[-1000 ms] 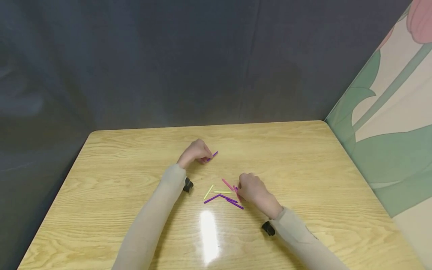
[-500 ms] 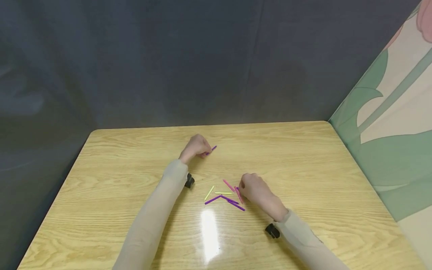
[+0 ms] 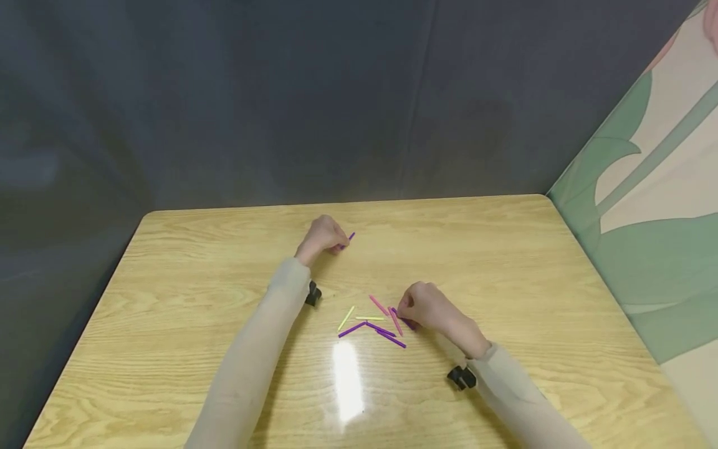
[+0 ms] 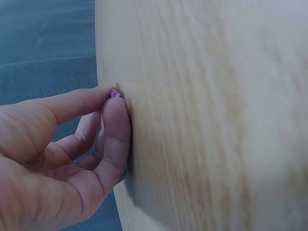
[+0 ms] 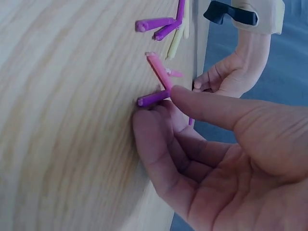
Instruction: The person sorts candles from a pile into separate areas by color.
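Observation:
My left hand (image 3: pixel 323 237) is over the far part of the table, pinching a thin purple stick (image 3: pixel 352 236) between thumb and index finger. Only a small purple end shows in the left wrist view, close to the wood. At the right side of a loose group of sticks, my right hand (image 3: pixel 429 305) has its thumb and curled fingers on another purple stick (image 5: pixel 151 99), which lies low at the table. The thumb hides one end of it. A pink stick (image 5: pixel 159 70) lies right against that purple one, and a second pink stick (image 3: pixel 378 304) is just beyond.
Left of my right hand lie two yellow sticks (image 3: pixel 346 318) and several purple sticks (image 3: pixel 351 329), some overlapping. A dark curtain (image 3: pixel 348 106) rises behind the wooden table (image 3: pixel 196 299). Along the right edge hangs a flower-patterned cloth (image 3: pixel 656 268). Light reflects off the front of the table.
My left hand has moved away toward the far edge with its purple stick. My right hand has shifted slightly right, showing more of the purple stick under its fingers. The other sticks lie as before.

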The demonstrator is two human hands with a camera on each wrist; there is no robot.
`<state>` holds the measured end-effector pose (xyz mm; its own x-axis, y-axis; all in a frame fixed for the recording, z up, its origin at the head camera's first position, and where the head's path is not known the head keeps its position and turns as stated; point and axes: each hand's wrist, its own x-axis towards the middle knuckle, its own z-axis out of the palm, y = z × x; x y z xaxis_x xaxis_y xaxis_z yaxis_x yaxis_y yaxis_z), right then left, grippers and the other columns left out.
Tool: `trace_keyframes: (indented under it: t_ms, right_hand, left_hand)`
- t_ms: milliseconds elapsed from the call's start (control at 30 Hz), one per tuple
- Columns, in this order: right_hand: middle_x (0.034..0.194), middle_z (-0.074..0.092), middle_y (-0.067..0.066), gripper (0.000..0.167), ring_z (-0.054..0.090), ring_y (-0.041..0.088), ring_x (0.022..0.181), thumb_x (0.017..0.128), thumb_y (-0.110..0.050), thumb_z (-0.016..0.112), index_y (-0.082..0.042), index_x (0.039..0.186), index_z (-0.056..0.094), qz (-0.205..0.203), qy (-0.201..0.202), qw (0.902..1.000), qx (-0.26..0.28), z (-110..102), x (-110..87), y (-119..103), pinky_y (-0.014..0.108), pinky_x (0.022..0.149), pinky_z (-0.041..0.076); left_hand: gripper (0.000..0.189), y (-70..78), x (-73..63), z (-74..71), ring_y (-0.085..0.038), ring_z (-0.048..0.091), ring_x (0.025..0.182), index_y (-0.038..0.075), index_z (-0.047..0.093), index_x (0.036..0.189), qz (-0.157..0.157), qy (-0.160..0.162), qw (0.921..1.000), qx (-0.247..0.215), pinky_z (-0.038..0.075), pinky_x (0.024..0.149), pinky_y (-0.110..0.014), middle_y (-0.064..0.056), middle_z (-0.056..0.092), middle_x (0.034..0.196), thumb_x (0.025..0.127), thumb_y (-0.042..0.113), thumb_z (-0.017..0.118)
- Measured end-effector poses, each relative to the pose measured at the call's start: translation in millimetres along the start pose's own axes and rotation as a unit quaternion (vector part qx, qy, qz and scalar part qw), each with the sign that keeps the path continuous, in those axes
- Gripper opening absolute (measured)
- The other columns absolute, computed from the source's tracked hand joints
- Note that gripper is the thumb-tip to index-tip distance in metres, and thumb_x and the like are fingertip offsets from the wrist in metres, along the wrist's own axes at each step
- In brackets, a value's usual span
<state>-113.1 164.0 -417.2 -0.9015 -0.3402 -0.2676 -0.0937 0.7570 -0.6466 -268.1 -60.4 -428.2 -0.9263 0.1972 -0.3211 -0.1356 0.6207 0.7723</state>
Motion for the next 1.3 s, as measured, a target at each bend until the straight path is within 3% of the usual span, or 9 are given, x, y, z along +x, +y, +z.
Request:
trace_keyframes:
  t_ms: [233, 467, 633, 867, 1067, 1300]
  right_hand:
    - [0.057, 0.060, 0.000, 0.015, 0.054, 0.011, 0.048, 0.082, -0.001, 0.069, -0.006, 0.067, 0.066, 0.023, -0.003, 0.9997, -0.009, 3.4, -2.0, -5.1, 0.022, 0.052, 0.046]
    - [0.052, 0.052, -0.004, 0.021, 0.044, 0.007, 0.046, 0.077, 0.006, 0.059, -0.008, 0.061, 0.061, -0.001, 0.014, 0.9984, -0.055, 5.4, -6.6, -11.1, 0.021, 0.047, 0.039]
    - [0.051, 0.051, -0.005, 0.022, 0.042, 0.007, 0.044, 0.075, 0.007, 0.058, -0.009, 0.060, 0.060, -0.004, 0.018, 0.9981, -0.058, 6.1, -8.1, -10.5, 0.020, 0.045, 0.036]
    - [0.053, 0.054, -0.004, 0.020, 0.045, 0.008, 0.045, 0.076, 0.008, 0.058, -0.008, 0.064, 0.062, -0.001, 0.008, 0.9990, -0.044, 7.2, -7.2, -5.1, 0.021, 0.046, 0.039]
    - [0.057, 0.057, -0.002, 0.015, 0.050, 0.009, 0.046, 0.079, 0.006, 0.061, -0.006, 0.072, 0.065, -0.001, -0.002, 0.9998, -0.021, 5.7, -6.3, -1.2, 0.021, 0.046, 0.043]
    - [0.065, 0.060, 0.001, 0.005, 0.055, 0.012, 0.052, 0.079, 0.004, 0.062, 0.000, 0.081, 0.064, -0.001, -0.024, 0.9992, 0.032, 3.3, -6.0, 7.0, 0.025, 0.049, 0.049]
  left_hand:
    - [0.009, 0.4, -2.3, -2.7, -0.012, 0.059, 0.048, -0.009, 0.071, 0.086, -0.015, -0.012, 0.9991, -0.038, 0.056, 0.056, -0.025, -0.015, 0.068, 0.071, 0.081, -0.002, 0.072]
    - [0.010, 1.9, -1.3, 1.8, -0.010, 0.057, 0.047, -0.008, 0.072, 0.087, -0.029, 0.003, 0.9991, -0.029, 0.054, 0.052, -0.021, -0.012, 0.067, 0.068, 0.082, 0.000, 0.073]
    - [0.010, 2.1, -0.8, 3.9, -0.010, 0.057, 0.046, -0.008, 0.072, 0.087, -0.035, 0.007, 0.9990, -0.028, 0.054, 0.052, -0.021, -0.012, 0.067, 0.067, 0.081, -0.001, 0.074]
    - [0.009, 1.7, -2.0, 3.8, -0.011, 0.058, 0.048, -0.008, 0.071, 0.087, -0.038, -0.006, 0.9986, -0.038, 0.056, 0.055, -0.024, -0.015, 0.069, 0.074, 0.081, -0.002, 0.074]
    - [0.008, -1.8, -2.8, 3.7, -0.013, 0.060, 0.050, -0.006, 0.071, 0.086, -0.021, -0.009, 0.9990, -0.037, 0.056, 0.057, -0.025, -0.015, 0.069, 0.074, 0.081, -0.001, 0.073]
    - [0.009, -7.1, -3.5, 6.4, -0.012, 0.059, 0.051, -0.006, 0.071, 0.087, -0.014, -0.009, 0.9990, -0.042, 0.057, 0.058, -0.025, -0.013, 0.068, 0.073, 0.081, 0.000, 0.074]
